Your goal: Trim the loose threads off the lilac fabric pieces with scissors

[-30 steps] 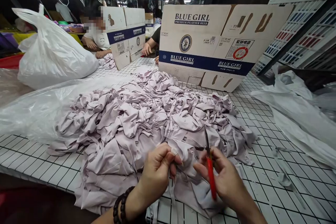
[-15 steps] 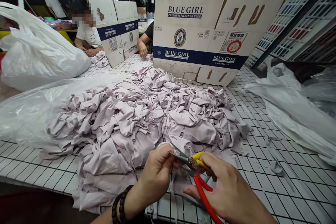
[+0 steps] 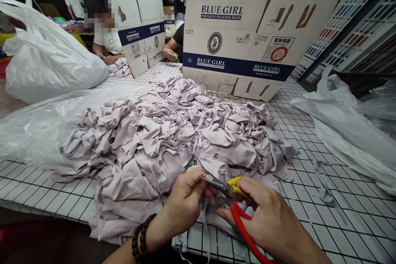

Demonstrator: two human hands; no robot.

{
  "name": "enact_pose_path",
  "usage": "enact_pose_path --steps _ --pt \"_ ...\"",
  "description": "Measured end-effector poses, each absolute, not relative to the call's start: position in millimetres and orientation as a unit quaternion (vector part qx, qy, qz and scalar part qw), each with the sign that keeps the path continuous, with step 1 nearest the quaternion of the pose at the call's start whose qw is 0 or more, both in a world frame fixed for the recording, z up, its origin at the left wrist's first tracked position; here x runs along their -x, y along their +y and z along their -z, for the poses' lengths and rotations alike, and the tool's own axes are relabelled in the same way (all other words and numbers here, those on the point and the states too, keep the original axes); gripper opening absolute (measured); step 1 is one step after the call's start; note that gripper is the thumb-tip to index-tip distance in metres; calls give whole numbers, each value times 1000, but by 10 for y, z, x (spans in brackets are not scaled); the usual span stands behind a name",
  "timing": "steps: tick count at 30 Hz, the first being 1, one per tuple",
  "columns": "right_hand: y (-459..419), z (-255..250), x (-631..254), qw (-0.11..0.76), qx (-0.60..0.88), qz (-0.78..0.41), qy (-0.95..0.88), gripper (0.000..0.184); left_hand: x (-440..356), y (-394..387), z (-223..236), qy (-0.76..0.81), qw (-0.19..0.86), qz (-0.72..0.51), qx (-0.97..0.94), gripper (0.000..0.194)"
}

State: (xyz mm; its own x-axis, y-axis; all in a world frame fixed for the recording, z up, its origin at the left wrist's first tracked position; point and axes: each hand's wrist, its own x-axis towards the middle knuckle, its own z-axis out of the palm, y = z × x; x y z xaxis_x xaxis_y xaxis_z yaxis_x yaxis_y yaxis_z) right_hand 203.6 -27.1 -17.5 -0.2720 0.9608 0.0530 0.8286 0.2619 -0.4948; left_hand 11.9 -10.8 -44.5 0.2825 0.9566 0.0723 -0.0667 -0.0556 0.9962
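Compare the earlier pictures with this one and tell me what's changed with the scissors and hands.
The scissors, upright and apart from the left hand at first, have swung across to the left, blades now at its fingertips. Nothing was visibly let go: the right hand still holds the scissors. The cloth pile and large carton stayed put.

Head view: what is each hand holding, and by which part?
The right hand holds the scissors by their red and yellow handles. The left hand pinches pale fabric; its fingers hide which part.
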Motion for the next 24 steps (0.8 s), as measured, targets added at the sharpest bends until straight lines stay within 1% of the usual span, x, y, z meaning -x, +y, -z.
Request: enact_pose_path --steps 5,9,12,15,20,24 --pt "-273 186 -2036 174 579 -176 -777 24 -118 -111 468 394 594 -449 -539 42" --pt "-271 207 -2023 207 563 -146 -786 22 -129 -105 469 392 614 -446 -520 46" --pt "-265 229 -2018 231 553 -130 -790 24 -141 -102 442 391 637 -442 -496 48" --pt "-254 254 -2026 236 551 -127 -790 28 -146 -99 416 386 654 -443 -477 48" --pt "-231 295 -2054 235 547 -147 -790 24 -129 -90 441 390 650 -428 -492 47" --pt "-225 311 -2041 234 546 -179 -784 34 -118 -88 477 387 665 -416 -485 49"
